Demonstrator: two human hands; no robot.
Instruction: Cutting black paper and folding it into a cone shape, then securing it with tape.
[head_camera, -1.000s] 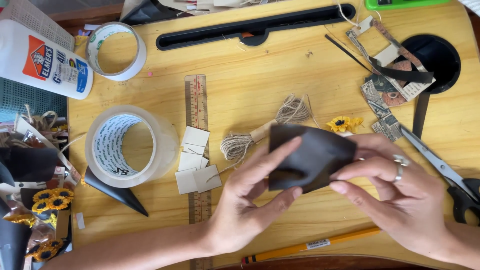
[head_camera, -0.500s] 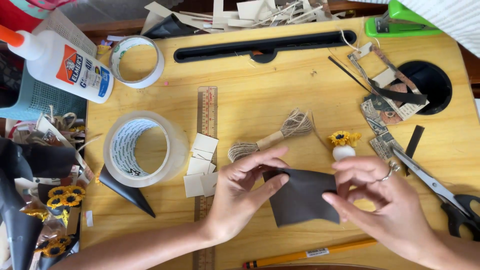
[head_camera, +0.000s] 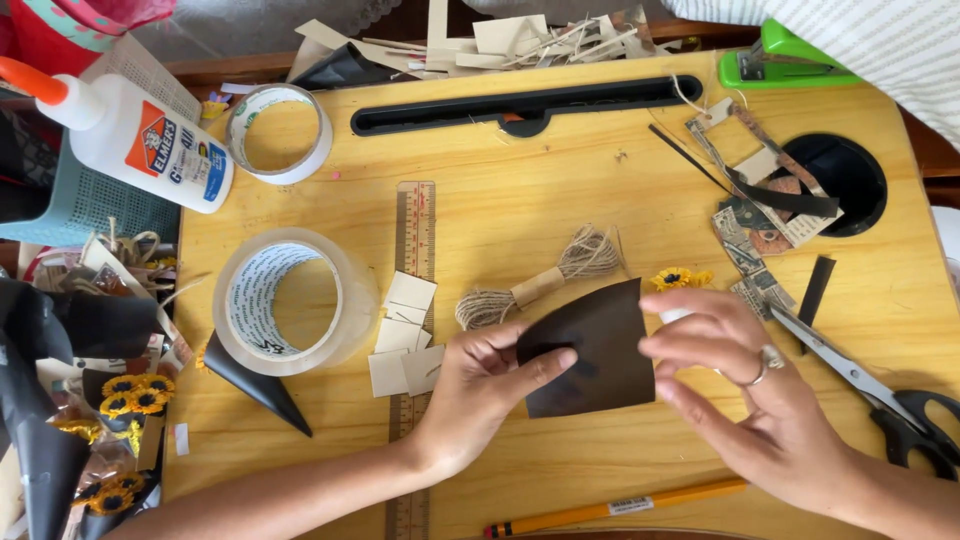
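A dark brown piece of paper (head_camera: 598, 350) lies flat over the wooden table (head_camera: 520, 210), held between both my hands. My left hand (head_camera: 480, 385) pinches its left edge with thumb and fingers. My right hand (head_camera: 745, 385), wearing a ring, presses its right edge with the fingertips. Just behind the paper lie a small bundle of twine (head_camera: 545, 283) and a tiny sunflower on a white base (head_camera: 678, 285).
A large clear tape roll (head_camera: 290, 300), smaller tape roll (head_camera: 277, 132), glue bottle (head_camera: 140, 135), wooden ruler (head_camera: 412, 300), small card squares (head_camera: 405, 330), black paper cone (head_camera: 258, 385). Scissors (head_camera: 870, 385) at right, pencil (head_camera: 615, 508) in front, green stapler (head_camera: 785, 60), paper scraps (head_camera: 755, 215).
The dark paper was lifted and curved in my hands; it has come down, opened out flat on the table. The view shifted so more of the table's far edge shows.
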